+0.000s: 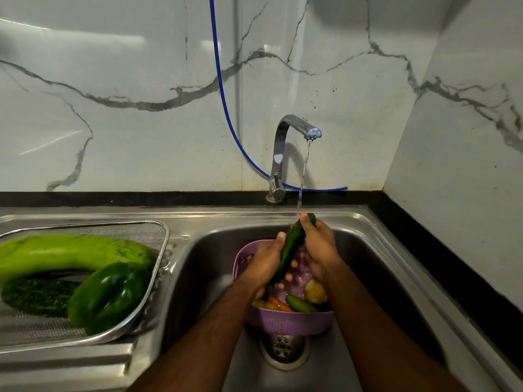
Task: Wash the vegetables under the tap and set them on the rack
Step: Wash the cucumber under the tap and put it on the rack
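Centre of the frame, over the sink: both hands are holding one long dark green cucumber, tilted, its upper end up and to the right under the stream. The left hand is gripping its lower half, fingers curled round it with fingertips showing on the right side. The right hand is wrapping the upper half, fingers clamped on it near the tip.

A thin stream of water is falling from the bent chrome tap, upper centre, and landing on the cucumber's top end.

Directly beneath the hands, a lilac perforated plastic colander is sitting in the stainless steel sink basin, just above the round metal drain strainer. Lying inside it: a small green cucumber, an orange carrot, a yellowish potato, and more pieces partly hidden by the arms.

Lower left of the frame: a rectangular wire-mesh metal rack is resting on the ribbed steel drainboard. It is holding a long pale green bottle gourd, a glossy green bell pepper leaning against the gourd's right end, and a dark, bumpy green vegetable just left of the pepper.

A blue hose is running down the marble-patterned wall, passing behind the tap.
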Available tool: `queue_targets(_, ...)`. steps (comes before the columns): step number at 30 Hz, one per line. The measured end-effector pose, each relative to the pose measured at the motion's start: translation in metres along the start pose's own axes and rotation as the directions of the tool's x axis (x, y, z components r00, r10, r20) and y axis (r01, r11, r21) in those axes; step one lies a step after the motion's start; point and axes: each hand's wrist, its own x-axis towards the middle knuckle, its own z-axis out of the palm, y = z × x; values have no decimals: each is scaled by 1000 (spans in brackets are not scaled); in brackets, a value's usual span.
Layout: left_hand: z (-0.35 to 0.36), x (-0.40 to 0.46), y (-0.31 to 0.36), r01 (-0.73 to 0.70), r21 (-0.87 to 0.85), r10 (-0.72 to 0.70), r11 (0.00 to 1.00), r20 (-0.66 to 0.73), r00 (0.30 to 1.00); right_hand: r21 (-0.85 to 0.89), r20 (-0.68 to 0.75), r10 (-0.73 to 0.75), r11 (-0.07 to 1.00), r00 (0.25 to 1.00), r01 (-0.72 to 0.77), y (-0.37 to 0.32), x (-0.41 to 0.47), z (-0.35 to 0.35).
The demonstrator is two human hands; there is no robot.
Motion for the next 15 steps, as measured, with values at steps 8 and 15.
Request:
queue_targets(8,-3,1,2,54,-116,-60,992,-44,997,459,-213,46,886,976,59,-15,11,-17)
queue_targets(15,-2,1,4,-57,-313,56,948,-11,998,544,-205,89,838,975,38,-13,12,-19)
